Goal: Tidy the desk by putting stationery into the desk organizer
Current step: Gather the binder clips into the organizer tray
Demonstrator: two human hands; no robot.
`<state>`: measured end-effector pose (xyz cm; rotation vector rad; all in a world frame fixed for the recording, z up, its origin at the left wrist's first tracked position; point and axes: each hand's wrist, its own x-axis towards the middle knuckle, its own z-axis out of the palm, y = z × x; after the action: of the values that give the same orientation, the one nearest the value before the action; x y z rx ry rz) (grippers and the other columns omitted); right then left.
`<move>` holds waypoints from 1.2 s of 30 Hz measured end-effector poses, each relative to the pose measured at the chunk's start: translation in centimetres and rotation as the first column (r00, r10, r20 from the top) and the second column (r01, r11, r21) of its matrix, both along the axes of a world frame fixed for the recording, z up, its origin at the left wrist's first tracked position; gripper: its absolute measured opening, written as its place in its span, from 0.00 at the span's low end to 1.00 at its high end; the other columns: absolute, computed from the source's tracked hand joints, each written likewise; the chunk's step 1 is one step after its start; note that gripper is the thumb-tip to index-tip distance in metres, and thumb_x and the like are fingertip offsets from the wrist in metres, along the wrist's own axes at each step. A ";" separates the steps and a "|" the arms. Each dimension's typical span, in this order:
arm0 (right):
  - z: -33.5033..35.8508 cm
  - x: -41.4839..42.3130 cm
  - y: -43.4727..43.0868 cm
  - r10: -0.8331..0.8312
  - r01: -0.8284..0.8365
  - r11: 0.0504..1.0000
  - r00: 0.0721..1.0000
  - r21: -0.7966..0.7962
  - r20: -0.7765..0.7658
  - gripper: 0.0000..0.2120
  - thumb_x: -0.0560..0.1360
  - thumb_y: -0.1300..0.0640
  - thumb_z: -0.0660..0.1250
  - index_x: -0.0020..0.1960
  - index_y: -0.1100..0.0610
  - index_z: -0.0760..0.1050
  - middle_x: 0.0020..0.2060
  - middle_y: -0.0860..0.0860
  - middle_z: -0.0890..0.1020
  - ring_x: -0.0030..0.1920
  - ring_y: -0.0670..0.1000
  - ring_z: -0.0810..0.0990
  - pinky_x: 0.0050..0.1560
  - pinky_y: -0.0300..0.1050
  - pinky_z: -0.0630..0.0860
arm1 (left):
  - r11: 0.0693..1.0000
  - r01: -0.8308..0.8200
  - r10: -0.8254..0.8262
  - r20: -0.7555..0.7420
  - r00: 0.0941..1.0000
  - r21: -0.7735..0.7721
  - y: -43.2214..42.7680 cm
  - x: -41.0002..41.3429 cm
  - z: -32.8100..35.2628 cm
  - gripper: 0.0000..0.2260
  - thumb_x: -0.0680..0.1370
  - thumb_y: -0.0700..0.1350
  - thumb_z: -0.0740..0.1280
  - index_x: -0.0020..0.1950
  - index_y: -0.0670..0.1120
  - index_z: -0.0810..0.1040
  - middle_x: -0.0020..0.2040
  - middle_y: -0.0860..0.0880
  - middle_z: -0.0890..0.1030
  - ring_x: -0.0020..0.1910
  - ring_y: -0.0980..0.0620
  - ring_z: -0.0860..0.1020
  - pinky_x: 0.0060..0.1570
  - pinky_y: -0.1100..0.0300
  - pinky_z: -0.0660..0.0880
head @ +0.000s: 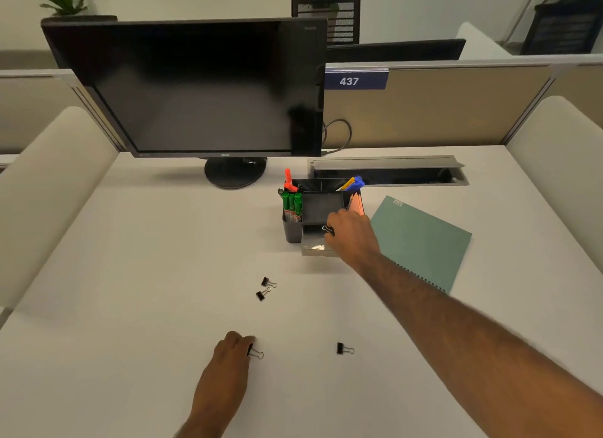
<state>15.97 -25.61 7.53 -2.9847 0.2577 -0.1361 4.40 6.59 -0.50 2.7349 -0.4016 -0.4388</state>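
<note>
A black desk organizer (pixel 321 206) stands mid-desk with green markers (pixel 292 204), an orange marker and blue and yellow pens in its slots; its small front drawer (pixel 313 246) is pulled open. My right hand (pixel 350 237) hovers over that drawer and pinches a black binder clip (pixel 327 229). Near the front edge my left hand (pixel 231 351) pinches another binder clip (pixel 255 352) that lies on the desk. Two more clips (pixel 266 289) lie together in the middle, and a single clip (pixel 344 349) sits to the right.
A green spiral notebook (pixel 421 242) lies right of the organizer. A black monitor (pixel 195 88) on a round stand rises behind it. A cable tray slot (pixel 388 171) is open at the back, before the partition wall.
</note>
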 end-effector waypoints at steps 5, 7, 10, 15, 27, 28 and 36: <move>-0.7 -0.3 -0.7 -0.033 0.033 0.996 0.999 0.083 -0.005 0.08 0.77 0.48 0.66 0.48 0.53 0.76 0.42 0.50 0.79 0.43 0.49 0.75 0.49 0.49 0.75 | 1.000 0.006 -0.005 0.035 0.999 -0.026 -0.6 0.6 -0.3 0.08 0.80 0.49 0.63 0.58 0.55 0.75 0.50 0.59 0.69 0.52 0.55 0.73 0.42 0.61 0.75; -0.6 -0.8 -1.0 -0.081 0.075 0.987 0.996 0.144 0.034 0.09 0.78 0.48 0.64 0.45 0.53 0.76 0.40 0.49 0.78 0.41 0.49 0.75 0.47 0.49 0.76 | 0.999 -0.004 0.006 0.038 0.999 -0.049 -0.8 0.9 -0.3 0.07 0.80 0.51 0.63 0.57 0.56 0.75 0.49 0.59 0.70 0.52 0.56 0.73 0.44 0.61 0.74; -0.5 -1.7 -1.7 -0.167 0.146 0.964 0.983 0.223 0.078 0.09 0.80 0.51 0.63 0.45 0.54 0.76 0.38 0.49 0.76 0.38 0.49 0.75 0.45 0.49 0.77 | 0.991 -0.025 0.035 0.072 0.997 -0.129 -2.0 2.1 0.4 0.08 0.79 0.53 0.65 0.57 0.57 0.76 0.49 0.61 0.71 0.52 0.58 0.74 0.45 0.60 0.75; -1.6 -3.4 -3.0 -0.262 0.227 0.935 0.960 0.272 0.097 0.07 0.79 0.56 0.63 0.45 0.56 0.77 0.40 0.51 0.79 0.39 0.50 0.76 0.46 0.51 0.78 | 0.954 -0.001 0.054 0.168 0.984 -0.299 -8.4 7.5 4.2 0.08 0.79 0.51 0.67 0.57 0.55 0.78 0.50 0.59 0.74 0.51 0.56 0.77 0.47 0.57 0.78; -3.0 -5.9 -3.8 -0.266 0.234 0.905 0.963 0.354 0.044 0.06 0.78 0.56 0.63 0.47 0.56 0.79 0.42 0.51 0.80 0.41 0.51 0.78 0.46 0.50 0.78 | 0.970 0.138 -0.108 0.152 0.982 -0.202 -20.2 15.0 8.1 0.17 0.80 0.49 0.66 0.68 0.46 0.75 0.61 0.46 0.78 0.57 0.49 0.78 0.57 0.55 0.75; -3.1 -6.2 -4.0 -0.264 0.235 0.904 0.964 0.358 0.034 0.07 0.78 0.57 0.63 0.48 0.57 0.79 0.43 0.51 0.81 0.42 0.51 0.78 0.46 0.50 0.78 | 0.968 0.126 -0.095 0.147 0.985 -0.216 -20.1 15.1 7.8 0.17 0.81 0.49 0.66 0.69 0.46 0.75 0.63 0.46 0.77 0.58 0.49 0.77 0.59 0.54 0.75; -6.3 -10.8 -4.1 -0.121 0.168 0.871 0.984 0.462 -0.131 0.07 0.77 0.51 0.66 0.52 0.51 0.79 0.46 0.45 0.78 0.45 0.45 0.76 0.45 0.40 0.71 | 0.932 0.036 0.073 0.284 0.956 -0.360 -12.4 13.7 3.4 0.10 0.82 0.43 0.61 0.61 0.48 0.78 0.58 0.49 0.76 0.57 0.47 0.76 0.57 0.49 0.76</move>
<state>5.17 -29.75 1.28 -2.4853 0.4548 0.0537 18.08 -5.78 2.87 2.4361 -0.4770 0.0522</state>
